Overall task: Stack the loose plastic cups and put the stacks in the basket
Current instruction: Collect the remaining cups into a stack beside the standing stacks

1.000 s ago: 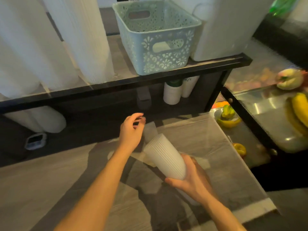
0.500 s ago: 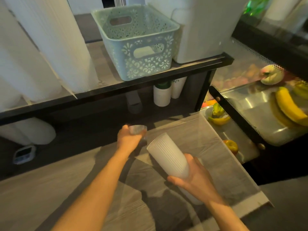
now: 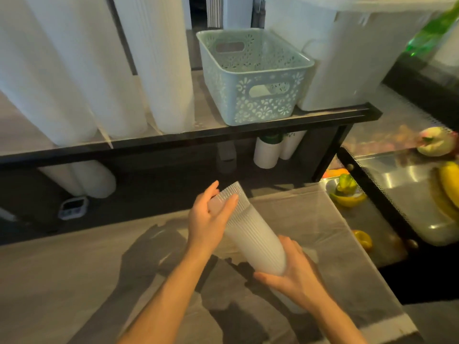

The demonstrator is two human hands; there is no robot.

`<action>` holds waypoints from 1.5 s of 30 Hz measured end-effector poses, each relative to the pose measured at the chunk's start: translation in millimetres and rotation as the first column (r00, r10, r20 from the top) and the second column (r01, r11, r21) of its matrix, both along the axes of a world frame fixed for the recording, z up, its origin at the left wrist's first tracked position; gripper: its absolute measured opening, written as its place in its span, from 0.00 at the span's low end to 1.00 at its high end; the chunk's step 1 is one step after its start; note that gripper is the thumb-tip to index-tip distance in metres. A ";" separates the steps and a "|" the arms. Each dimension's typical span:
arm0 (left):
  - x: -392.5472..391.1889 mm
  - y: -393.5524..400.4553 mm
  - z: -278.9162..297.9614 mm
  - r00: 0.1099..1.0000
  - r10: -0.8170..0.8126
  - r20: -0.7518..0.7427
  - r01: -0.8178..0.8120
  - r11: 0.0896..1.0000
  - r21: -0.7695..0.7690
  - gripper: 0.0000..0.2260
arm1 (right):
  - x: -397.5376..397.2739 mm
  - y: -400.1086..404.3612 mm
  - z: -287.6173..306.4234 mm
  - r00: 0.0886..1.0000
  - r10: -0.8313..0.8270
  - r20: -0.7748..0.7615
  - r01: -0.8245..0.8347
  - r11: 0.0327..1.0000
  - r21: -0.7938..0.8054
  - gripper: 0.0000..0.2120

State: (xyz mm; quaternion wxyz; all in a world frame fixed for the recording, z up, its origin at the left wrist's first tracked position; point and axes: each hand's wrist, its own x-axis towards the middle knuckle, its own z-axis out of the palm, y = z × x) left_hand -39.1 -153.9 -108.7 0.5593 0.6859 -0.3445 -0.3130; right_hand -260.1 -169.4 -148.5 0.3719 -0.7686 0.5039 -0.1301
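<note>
A stack of clear ribbed plastic cups (image 3: 253, 234) lies tilted over the counter, its open end up and away from me. My right hand (image 3: 293, 271) grips the stack's lower end. My left hand (image 3: 208, 217) holds a single clear cup (image 3: 224, 198) at the stack's top end, thumb and fingers around it, the cup seated on the stack. The pale green perforated basket (image 3: 260, 100) stands on the shelf above and looks empty.
Tall white sleeves of cups (image 3: 159, 70) lean on the shelf at left beside a white bin (image 3: 337, 65) at right. White bottles (image 3: 267, 152) stand under the shelf. A display case with bananas (image 3: 449, 184) and other fruit lies to the right. A small timer (image 3: 73, 207) sits back left.
My left hand picked up a loose cup from the counter and brought it to the top of the stack. The right hand kept holding the stack, raised a little.
</note>
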 end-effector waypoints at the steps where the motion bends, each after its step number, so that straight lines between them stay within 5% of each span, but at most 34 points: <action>1: -0.3 3.8 -0.3 1.000 -0.006 0.009 0.006 1.000 -0.005 0.28 | 1.3 0.5 0.2 1.000 0.005 0.007 -0.005 1.000 -0.005 0.38; 11: -6.4 15.3 26.5 0.988 0.065 0.138 -0.060 0.997 -0.045 0.26 | 5.2 3.2 8.9 0.996 0.013 0.091 -0.009 0.999 -0.041 0.38; 21: -25.0 30.5 22.5 0.977 -0.126 0.173 0.132 0.991 -0.025 0.32 | 7.7 7.6 12.5 0.991 0.003 0.136 0.002 0.999 -0.037 0.35; 26: -18.3 41.2 14.4 0.770 -0.420 0.480 0.308 0.904 0.296 0.37 | -1.2 12.5 -2.3 0.985 -0.040 0.166 0.035 0.999 0.032 0.34; 31: -11.2 24.5 19.8 0.915 -0.391 0.101 0.361 0.904 0.228 0.35 | 2.9 8.3 -6.2 0.988 -0.088 0.124 0.083 0.995 0.048 0.36; 34: 9.3 -20.5 16.2 0.983 -0.180 0.044 0.168 0.965 0.201 0.34 | 10.3 -3.4 -2.3 0.991 -0.111 0.077 0.107 0.993 0.046 0.38; 39: 33.6 -93.5 5.2 1.000 0.023 0.005 -0.023 0.926 0.378 0.25 | 15.0 -20.7 1.5 0.984 -0.160 0.072 0.157 0.986 0.048 0.42; 42: 42.7 -131.8 4.2 0.963 -0.104 0.248 -0.030 0.875 0.484 0.32 | 12.3 -28.9 -2.2 0.986 -0.156 0.055 0.152 0.986 0.069 0.38; 45: 58.0 -164.0 -6.5 0.732 -0.314 0.604 -0.037 0.868 0.496 0.32 | 8.6 -36.5 -5.7 0.982 -0.187 0.024 0.183 0.977 0.111 0.38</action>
